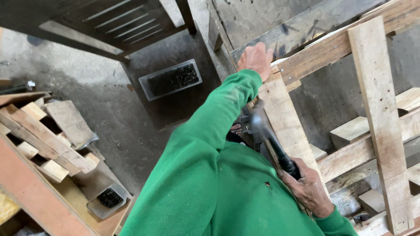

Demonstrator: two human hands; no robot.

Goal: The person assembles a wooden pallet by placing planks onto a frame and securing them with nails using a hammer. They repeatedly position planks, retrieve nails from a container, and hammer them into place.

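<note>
My left hand (256,59), at the end of a green sleeve, rests on the top corner of a wooden pallet (376,109) and holds it there. My right hand (308,188) is shut on the black handle of a hammer (267,133). The hammer's metal head is blurred and sits beside the pallet's left plank, just below my left forearm. The pallet's slats and blocks fill the right side of the view.
A grey tray of dark nails (170,79) lies on the concrete floor ahead. A smaller tray of nails (109,199) sits at the lower left beside stacked wooden blocks and boards (48,135). A dark slatted frame (118,22) stands at the top.
</note>
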